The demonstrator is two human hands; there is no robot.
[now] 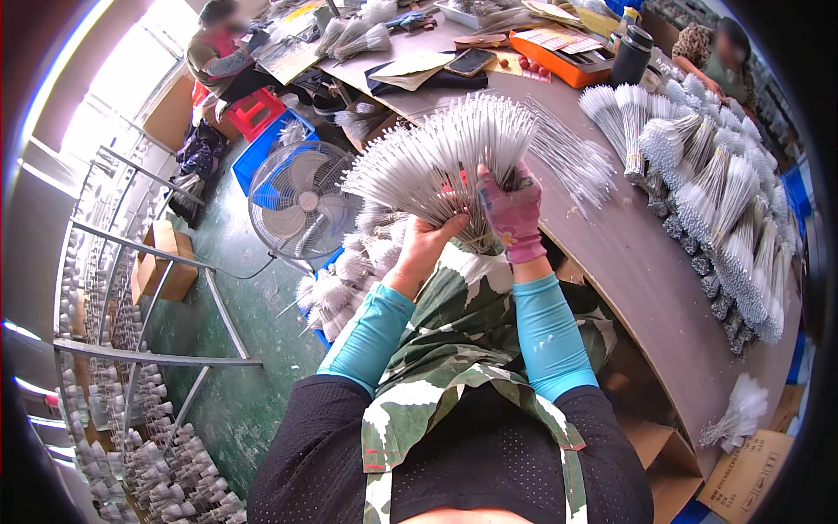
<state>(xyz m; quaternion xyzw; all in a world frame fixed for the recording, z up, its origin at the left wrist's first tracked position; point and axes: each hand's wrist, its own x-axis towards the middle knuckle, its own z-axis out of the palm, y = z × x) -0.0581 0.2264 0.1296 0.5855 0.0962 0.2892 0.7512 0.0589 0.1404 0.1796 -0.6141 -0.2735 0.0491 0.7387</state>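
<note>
A large fanned bundle of thin wire brushes (pixel 436 153) with white bristle ends spreads out in front of me above my lap. Bare, my left hand (pixel 426 247) is closed around the wire stems at the bundle's lower left. On the right side, my right hand (pixel 513 214) wears a pink patterned glove and grips the stems, thumb upright against them. The stem ends show below, between my hands. Loose wire brushes (pixel 572 157) lie on the table (pixel 602 249) just right of the bundle.
Tied brush bundles (pixel 720 188) are piled on the table's right. Beyond are an orange box (pixel 563 57), a dark flask (pixel 632 54) and a phone (pixel 471 61). A fan (pixel 305 199) and metal rack (pixel 144 356) stand left. Two people sit farther back.
</note>
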